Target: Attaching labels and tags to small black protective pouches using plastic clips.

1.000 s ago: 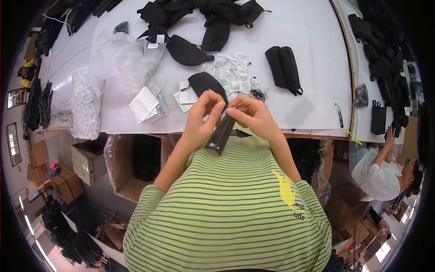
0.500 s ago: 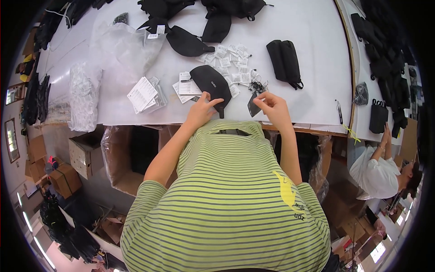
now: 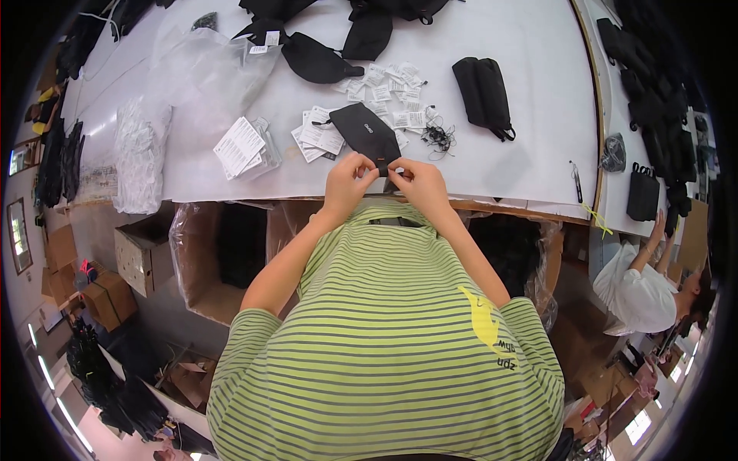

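Note:
A black pouch [image 3: 367, 131] with a small light logo lies at the table's near edge, its narrow strap end toward me. My left hand [image 3: 348, 183] pinches that strap end. From the other side my right hand [image 3: 419, 184] meets it, thumb and forefinger closed at the same spot. A dark tag [image 3: 390, 186] shows partly under the right fingers; how it joins the pouch is hidden. Printed white cards [image 3: 318, 135] lie left of the pouch, partly under it. Beyond the right hand sit tangled black strings [image 3: 439, 139] and a scatter of small white labels [image 3: 396, 84].
More black pouches [image 3: 315, 61] are heaped at the far side. A folded black bag [image 3: 483, 96] lies to the right. Leftward are a card stack [image 3: 239, 148], clear plastic bags [image 3: 215, 73] and bundled plastic [image 3: 141, 154]. Another person [image 3: 649, 284] works at the right-hand table.
My right hand has moved left with the dark tag, from beside the strings to the pouch's strap end. The left hand has shifted right and now pinches the strap end.

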A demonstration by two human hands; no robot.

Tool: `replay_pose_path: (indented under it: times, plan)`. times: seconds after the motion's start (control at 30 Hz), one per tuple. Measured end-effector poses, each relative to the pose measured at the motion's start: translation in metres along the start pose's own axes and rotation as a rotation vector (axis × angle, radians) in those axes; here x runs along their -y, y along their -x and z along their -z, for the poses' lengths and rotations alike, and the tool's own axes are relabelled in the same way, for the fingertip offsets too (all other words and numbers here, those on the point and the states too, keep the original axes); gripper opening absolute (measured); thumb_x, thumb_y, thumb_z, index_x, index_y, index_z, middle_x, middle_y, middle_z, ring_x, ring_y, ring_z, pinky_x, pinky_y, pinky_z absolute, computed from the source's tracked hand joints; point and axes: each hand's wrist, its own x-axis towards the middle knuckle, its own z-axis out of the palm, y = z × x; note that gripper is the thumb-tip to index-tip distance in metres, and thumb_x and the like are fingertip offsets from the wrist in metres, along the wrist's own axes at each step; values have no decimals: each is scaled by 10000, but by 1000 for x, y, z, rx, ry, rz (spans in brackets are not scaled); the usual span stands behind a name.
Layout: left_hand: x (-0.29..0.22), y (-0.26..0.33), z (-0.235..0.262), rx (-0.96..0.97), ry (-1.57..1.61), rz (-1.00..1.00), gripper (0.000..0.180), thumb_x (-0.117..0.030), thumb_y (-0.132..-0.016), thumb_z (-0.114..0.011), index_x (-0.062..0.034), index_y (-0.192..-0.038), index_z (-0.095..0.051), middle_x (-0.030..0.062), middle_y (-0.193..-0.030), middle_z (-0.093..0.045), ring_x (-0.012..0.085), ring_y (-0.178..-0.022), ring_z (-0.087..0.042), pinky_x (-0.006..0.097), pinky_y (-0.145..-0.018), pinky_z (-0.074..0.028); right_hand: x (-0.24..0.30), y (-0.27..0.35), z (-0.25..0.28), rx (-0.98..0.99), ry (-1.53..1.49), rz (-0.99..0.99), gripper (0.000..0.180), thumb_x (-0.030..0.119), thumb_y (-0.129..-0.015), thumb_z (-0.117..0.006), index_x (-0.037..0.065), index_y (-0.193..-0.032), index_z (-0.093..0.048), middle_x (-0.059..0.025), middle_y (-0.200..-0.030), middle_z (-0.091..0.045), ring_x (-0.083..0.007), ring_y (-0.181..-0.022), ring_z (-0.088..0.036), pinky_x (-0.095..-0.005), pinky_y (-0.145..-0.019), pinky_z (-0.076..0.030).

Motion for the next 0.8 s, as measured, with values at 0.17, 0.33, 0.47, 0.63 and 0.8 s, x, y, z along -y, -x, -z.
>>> replay_pose_path:
  times: [0.17, 0.33, 0.47, 0.63, 0.8]
  plan:
    - [-17, 8, 3, -37, 162, 203, 164, -142, -763, -711, -29, -881, -691, 31, -688, -536, 104, -571, -438, 252, -527, -361, 0, 2, -6, -31, -8, 99, 126, 199, -764, -682, 129, -867, -691, -52, -616, -580, -222, -551, -552, -339, -516, -419]
    - [-18, 11, 12, -9, 189, 229, 174, -151, -777, -705, -35, -906, -708, 27, -725, -579, 92, -563, -432, 242, -527, -359, 0, 5, -9, -84, 26, 238, 132, 159, -752, -700, 116, -876, -713, -59, -629, -563, -208, -536, -532, -331, -502, -400]
    - [-22, 12, 15, -16, 213, 238, 176, -156, -775, -709, -35, -904, -712, 30, -761, -589, 87, -572, -444, 238, -541, -370, 4, 7, -8, -124, 7, 259, 125, 164, -746, -706, 119, -862, -718, -54, -619, -551, -206, -535, -533, -331, -501, -402]
    - [-18, 10, 14, 11, 193, 193, 152, -145, -780, -701, -35, -884, -706, 37, -804, -597, 82, -575, -447, 233, -547, -377, 0, 8, -9, -144, -11, 303, 109, 170, -760, -716, 112, -853, -720, -29, -602, -541, -156, -518, -519, -316, -490, -397]
    - [-33, 11, 24, -209, 506, 388, 122, -147, -891, -613, -31, -915, -585, 36, -828, -602, 64, -635, -488, 224, -581, -407, 6, 2, 16, 3, -580, 9, 137, 115, -821, -682, 38, -928, -643, 13, -663, -551, -57, -629, -517, -248, -559, -395]
